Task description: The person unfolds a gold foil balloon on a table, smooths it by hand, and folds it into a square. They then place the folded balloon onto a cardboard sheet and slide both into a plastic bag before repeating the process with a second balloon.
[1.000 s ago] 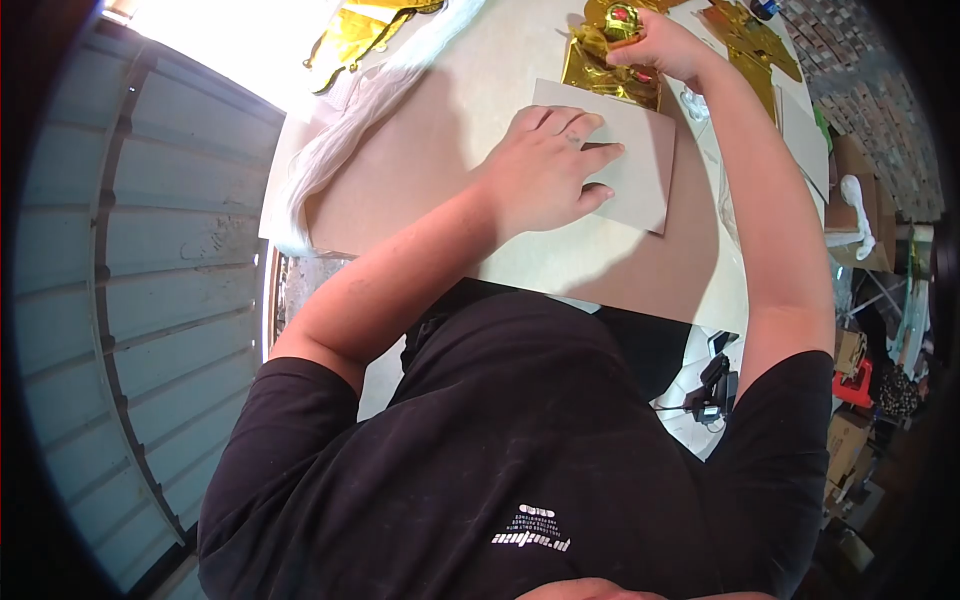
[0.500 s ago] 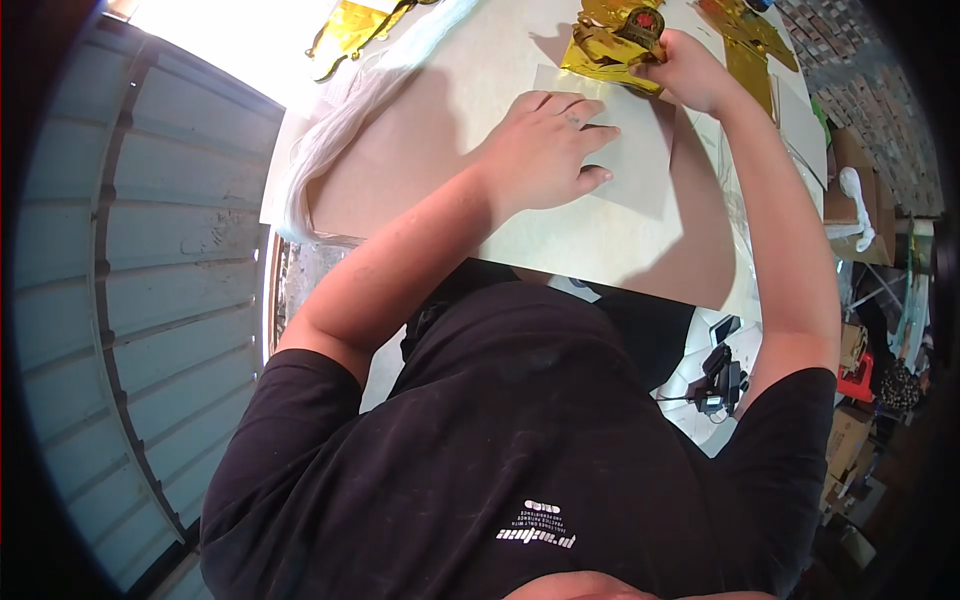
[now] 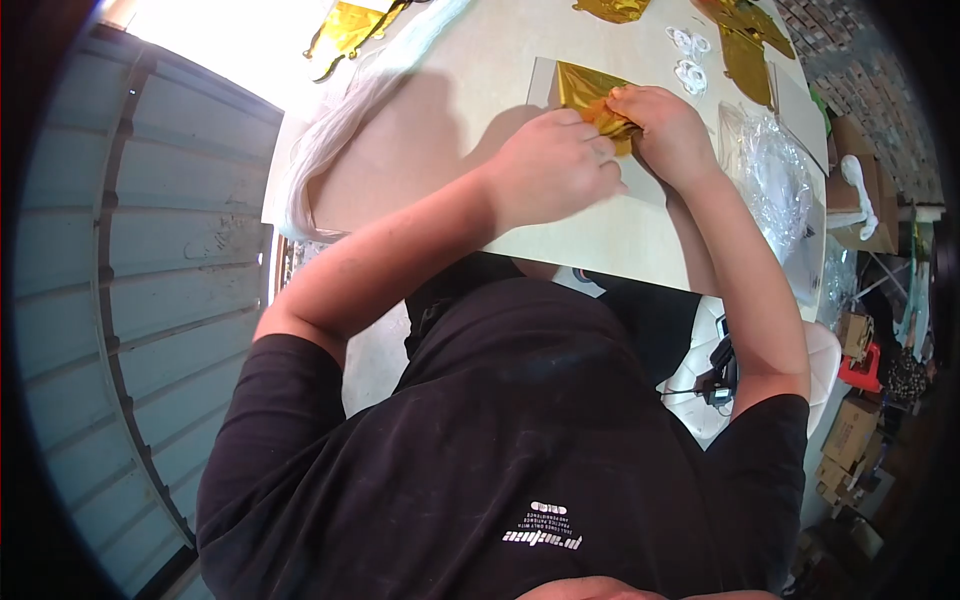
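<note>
A crumpled gold foil piece (image 3: 590, 88) lies on a clear flat plastic sheet (image 3: 542, 82) near the front of the table. My right hand (image 3: 672, 135) pinches the foil's right side between thumb and fingers. From the left, my left hand (image 3: 562, 168) meets it with fingers curled in at the foil's lower edge, partly covering it. Both hands are close together, almost touching. The foil's lower part is hidden behind the fingers.
More gold foil pieces (image 3: 745, 50) lie at the table's back right, another (image 3: 350, 35) at the back left. Small white loops (image 3: 690, 75) sit beyond my right hand. Clear plastic bags (image 3: 775, 180) lie at right, a white string bundle (image 3: 335, 140) at left.
My right hand has brought the gold foil piece toward me onto the plastic sheet, uncovering the white loops. My left hand has gone from spread on the sheet to curled at the foil.
</note>
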A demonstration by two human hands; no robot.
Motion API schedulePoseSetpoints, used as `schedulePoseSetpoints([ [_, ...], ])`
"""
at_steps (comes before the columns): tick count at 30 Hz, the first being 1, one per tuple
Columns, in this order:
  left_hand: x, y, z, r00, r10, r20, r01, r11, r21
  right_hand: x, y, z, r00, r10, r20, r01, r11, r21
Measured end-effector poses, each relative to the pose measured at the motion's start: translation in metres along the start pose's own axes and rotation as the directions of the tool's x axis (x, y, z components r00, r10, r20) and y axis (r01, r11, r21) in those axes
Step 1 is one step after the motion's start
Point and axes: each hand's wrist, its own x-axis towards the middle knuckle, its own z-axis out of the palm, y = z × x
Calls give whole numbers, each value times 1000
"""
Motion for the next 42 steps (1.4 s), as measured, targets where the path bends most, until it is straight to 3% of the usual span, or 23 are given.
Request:
schedulePoseSetpoints([
  [2,-4,-1,-21,972,16,-234,-78,964,-256,-5,0,3,998,-59,-38,57,997,-42],
  [3,4,-7,-25,972,23,-233,-84,963,-258,-4,-1,2,998,-52,-40,50,998,-43],
  [5,25,-37,-19,917,-273,-289,143,905,-402,-3,-3,-2,998,-52,28,53,998,-33],
  [6,32,-55,-1,917,-274,-289,144,906,-399,-3,-4,-1,998,-55,26,55,998,-32],
  [8,42,-81,31,945,-211,-251,81,892,-444,0,-8,-5,998,-51,23,52,998,-36],
  [9,38,-87,34,991,-130,-14,110,883,-457,2,-10,-7,998,-53,19,54,998,-37],
  [10,36,-89,40,992,-127,-14,107,884,-455,3,-10,-11,997,6,78,-4,1000,-24],
  [12,29,-84,49,987,-7,161,35,985,-167,-2,-14,-16,988,73,138,-72,997,-14],
  [14,27,-86,52,984,-7,179,44,978,-204,-12,-22,-19,998,-7,-57,3,997,-78],
  [15,26,-86,53,981,-14,193,61,969,-239,-19,-34,-22,999,-6,-54,1,997,-77],
  [17,25,-87,57,990,-10,141,47,964,-260,-41,-65,-29,974,188,-130,-194,980,-37],
  [18,23,-88,60,996,-2,91,27,960,-279,-54,-77,-32,975,185,-126,-191,981,-36],
  [20,23,-87,59,994,-10,112,41,960,-277,-80,-96,-35,902,390,185,-407,911,62],
  [21,23,-87,58,991,-14,134,51,961,-273,-90,-98,-39,900,393,185,-411,910,64],
  [23,24,-88,57,990,-8,141,47,960,-275,-114,-94,-48,941,239,240,-222,970,-93],
  [26,23,-89,63,992,0,126,32,966,-255,-141,-93,-79,898,212,385,-198,977,-75],
  [28,23,-89,64,995,0,105,24,972,-233,-157,-92,-97,896,205,394,-207,978,-38],
  [30,24,-88,62,992,-11,127,39,975,-219,-168,-90,-110,865,261,428,-234,965,-115],
  [34,23,-85,61,992,-27,124,55,973,-224,-173,-83,-116,865,382,325,-339,923,-182],
  [36,22,-84,61,993,-29,110,54,972,-227,-158,-82,-111,905,348,245,-301,930,-209],
  [39,22,-84,60,994,1,106,18,985,-174,-112,-86,-94,972,233,-12,-233,971,-58],
  [42,22,-86,64,995,17,96,-3,989,-151,-60,-74,-59,986,160,-57,-153,983,103],
])
